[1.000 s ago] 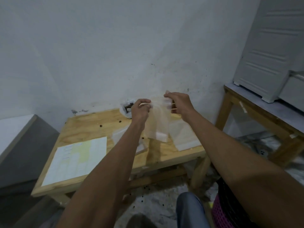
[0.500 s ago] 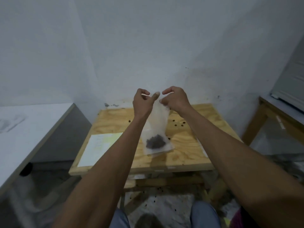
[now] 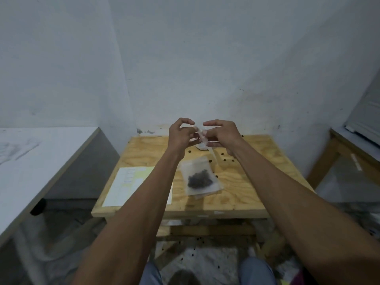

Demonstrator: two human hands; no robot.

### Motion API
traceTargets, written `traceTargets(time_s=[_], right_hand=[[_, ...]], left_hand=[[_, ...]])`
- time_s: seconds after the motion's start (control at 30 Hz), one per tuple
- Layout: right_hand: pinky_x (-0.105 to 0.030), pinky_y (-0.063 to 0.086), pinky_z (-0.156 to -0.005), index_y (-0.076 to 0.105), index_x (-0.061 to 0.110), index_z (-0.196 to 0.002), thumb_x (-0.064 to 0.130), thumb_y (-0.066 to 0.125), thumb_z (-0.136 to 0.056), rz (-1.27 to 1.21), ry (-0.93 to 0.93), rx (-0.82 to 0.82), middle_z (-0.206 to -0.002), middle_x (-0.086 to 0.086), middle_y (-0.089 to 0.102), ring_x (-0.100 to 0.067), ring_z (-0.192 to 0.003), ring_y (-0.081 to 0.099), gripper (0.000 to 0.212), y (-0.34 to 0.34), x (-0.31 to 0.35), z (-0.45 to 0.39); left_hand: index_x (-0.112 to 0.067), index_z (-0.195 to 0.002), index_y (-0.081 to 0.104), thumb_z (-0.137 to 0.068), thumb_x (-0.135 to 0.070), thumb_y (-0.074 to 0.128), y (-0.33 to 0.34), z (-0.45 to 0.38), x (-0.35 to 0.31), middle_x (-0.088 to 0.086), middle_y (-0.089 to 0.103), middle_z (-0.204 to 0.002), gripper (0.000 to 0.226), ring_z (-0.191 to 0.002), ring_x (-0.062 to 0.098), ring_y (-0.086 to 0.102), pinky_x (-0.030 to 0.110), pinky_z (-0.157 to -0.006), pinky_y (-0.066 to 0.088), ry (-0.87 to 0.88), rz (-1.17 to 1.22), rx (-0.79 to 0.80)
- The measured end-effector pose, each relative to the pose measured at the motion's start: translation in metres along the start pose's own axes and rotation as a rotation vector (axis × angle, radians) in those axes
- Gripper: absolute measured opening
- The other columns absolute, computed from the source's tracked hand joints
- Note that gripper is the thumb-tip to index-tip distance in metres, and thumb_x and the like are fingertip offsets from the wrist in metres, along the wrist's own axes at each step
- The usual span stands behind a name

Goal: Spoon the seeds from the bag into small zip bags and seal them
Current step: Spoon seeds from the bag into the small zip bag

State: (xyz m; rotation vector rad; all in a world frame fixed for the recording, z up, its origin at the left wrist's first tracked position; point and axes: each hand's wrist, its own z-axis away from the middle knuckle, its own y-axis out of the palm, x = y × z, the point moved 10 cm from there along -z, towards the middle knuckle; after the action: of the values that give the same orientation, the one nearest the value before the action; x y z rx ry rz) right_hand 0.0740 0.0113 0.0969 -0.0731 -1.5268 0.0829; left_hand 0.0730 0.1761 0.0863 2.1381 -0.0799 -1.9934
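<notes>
A small clear zip bag [image 3: 198,178] with a dark heap of seeds lies flat on the plywood table [image 3: 246,194], on top of other clear bags. Both hands hover above and behind it. My right hand [image 3: 222,134] pinches a thin pale translucent strip [image 3: 212,150] that slants down toward the table; it looks like a plastic spoon. My left hand [image 3: 181,134] is right beside it with loosely curled fingers, their tips near the strip's upper end, holding nothing that I can see. A bit of white plastic [image 3: 200,147] shows under the hands; the big seed bag is mostly hidden.
A pale printed sheet [image 3: 129,184] lies on the table's left part, partly under my left forearm. Loose dark seeds dot the table and the floor. A white worktop [image 3: 41,161] stands at the left, a second wooden table [image 3: 349,153] at the right.
The seed-filled zip bag, held up by its top between both hands, has been let go and now lies on the table. The view has swung left.
</notes>
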Motion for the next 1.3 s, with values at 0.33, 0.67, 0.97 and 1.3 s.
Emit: traceTargets(time_s=[0.33, 0.67, 0.97, 1.3], right_hand=[[-0.047, 0.064, -0.069, 0.070, 0.021, -0.089, 0.003, 0.073, -0.087, 0.429, -0.311, -0.126, -0.085, -0.006, 0.074, -0.023, -0.079, 0.074, 0.019, 0.010, 0.033, 0.004], [-0.034, 0.061, -0.076, 0.076, 0.021, -0.087, 0.001, 0.067, -0.092, 0.545, -0.348, -0.275, -0.092, -0.005, 0.076, -0.018, -0.082, 0.070, 0.023, 0.009, 0.031, 0.005], [-0.035, 0.059, -0.091, 0.079, 0.010, -0.112, 0.001, 0.072, -0.090, 0.643, -0.375, -0.075, -0.111, -0.012, 0.076, -0.023, -0.097, 0.071, 0.025, 0.030, 0.038, 0.006], [-0.036, 0.060, -0.087, 0.080, 0.018, -0.110, 0.004, 0.072, -0.089, 0.707, -0.300, -0.110, -0.105, -0.008, 0.077, -0.023, -0.087, 0.073, 0.027, 0.015, 0.024, 0.001]], left_hand=[[0.007, -0.094, 0.071, -0.089, -0.004, 0.065, 0.001, -0.005, 0.006, 0.024, 0.073, -0.100, 0.014, -0.092, 0.041, 0.074, 0.043, -0.066, 0.065, -0.102, -0.082, -0.027], [0.004, -0.096, 0.071, -0.085, 0.016, 0.059, -0.003, -0.008, -0.006, 0.022, 0.068, -0.086, 0.021, -0.077, 0.032, 0.072, 0.040, -0.069, 0.064, 0.038, -0.173, -0.013], [-0.001, -0.098, 0.070, -0.084, 0.013, 0.057, -0.006, -0.009, -0.002, 0.018, 0.072, -0.083, 0.023, -0.072, 0.027, 0.073, 0.038, -0.067, 0.064, 0.066, -0.218, -0.027], [-0.002, -0.102, 0.072, -0.084, 0.014, 0.059, -0.002, -0.014, 0.007, 0.018, 0.072, -0.077, 0.027, -0.056, 0.023, 0.069, 0.054, -0.069, 0.063, 0.067, -0.355, 0.011]])
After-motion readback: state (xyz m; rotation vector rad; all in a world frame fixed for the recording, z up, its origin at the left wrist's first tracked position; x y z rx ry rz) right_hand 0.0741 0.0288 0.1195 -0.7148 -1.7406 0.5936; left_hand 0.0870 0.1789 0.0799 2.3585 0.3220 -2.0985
